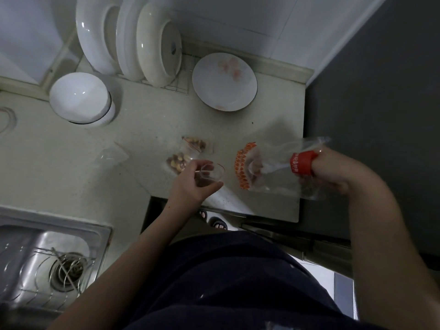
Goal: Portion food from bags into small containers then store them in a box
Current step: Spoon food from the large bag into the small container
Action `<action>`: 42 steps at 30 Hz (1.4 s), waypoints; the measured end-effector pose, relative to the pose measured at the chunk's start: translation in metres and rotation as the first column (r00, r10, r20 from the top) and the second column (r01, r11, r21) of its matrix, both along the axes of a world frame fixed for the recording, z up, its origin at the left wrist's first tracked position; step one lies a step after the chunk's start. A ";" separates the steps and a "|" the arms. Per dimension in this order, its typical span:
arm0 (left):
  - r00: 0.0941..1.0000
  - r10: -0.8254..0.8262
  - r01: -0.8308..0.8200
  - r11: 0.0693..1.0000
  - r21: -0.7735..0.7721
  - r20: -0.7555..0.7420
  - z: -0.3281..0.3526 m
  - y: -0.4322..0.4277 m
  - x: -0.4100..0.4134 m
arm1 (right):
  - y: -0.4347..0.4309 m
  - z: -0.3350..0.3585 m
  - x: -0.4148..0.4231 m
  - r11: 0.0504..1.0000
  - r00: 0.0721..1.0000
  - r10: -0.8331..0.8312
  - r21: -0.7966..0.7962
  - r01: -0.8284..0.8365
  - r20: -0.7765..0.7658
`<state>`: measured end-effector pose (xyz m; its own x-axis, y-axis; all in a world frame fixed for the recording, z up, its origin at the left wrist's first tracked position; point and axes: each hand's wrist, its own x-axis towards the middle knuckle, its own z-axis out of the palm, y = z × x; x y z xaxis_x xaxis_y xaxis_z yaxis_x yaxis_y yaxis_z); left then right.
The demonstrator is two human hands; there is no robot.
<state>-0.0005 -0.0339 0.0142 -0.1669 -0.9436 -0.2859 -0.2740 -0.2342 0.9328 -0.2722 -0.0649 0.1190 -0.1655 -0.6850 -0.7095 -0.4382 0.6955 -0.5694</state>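
My left hand point(194, 181) grips a small clear container point(212, 173) just above the counter. My right hand point(333, 171) holds a large clear food bag point(273, 172) with a red label and an orange patterned edge, tilted with its mouth pointing left toward the container. Nuts sit near the bag's mouth. Two small clear bags of nuts point(188, 151) lie on the counter just behind my left hand. Another empty clear bag point(110, 154) lies further left.
A flat plate point(225, 83) with pink flowers sits at the back of the counter point(71, 175). White dishes point(133, 41) stand in a rack at the back left, beside an upturned white bowl point(79, 98). A steel sink point(47, 260) is at the lower left. The counter ends on the right.
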 end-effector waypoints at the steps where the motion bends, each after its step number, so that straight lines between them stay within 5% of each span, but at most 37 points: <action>1: 1.000 0.001 -0.001 1.000 0.003 -0.002 -0.001 0.000 0.000 | 0.000 0.001 -0.002 0.999 0.998 0.033 0.005 -0.033 -0.044; 14: 1.000 0.005 -0.005 1.000 -0.016 -0.004 0.001 0.002 0.000 | -0.009 -0.004 0.003 0.998 0.984 -0.065 -0.037 0.059 -0.169; 42: 0.997 -0.008 0.001 0.996 -0.086 -0.081 0.023 -0.009 -0.009 | 0.005 0.028 0.016 0.880 0.931 -0.334 -0.306 0.364 0.148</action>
<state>-0.0095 -0.0434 0.0372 -0.1905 -0.9632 -0.1895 -0.1971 -0.1516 0.9686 -0.2561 -0.0601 0.1474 -0.3836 -0.7877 -0.4821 -0.1389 0.5653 -0.8131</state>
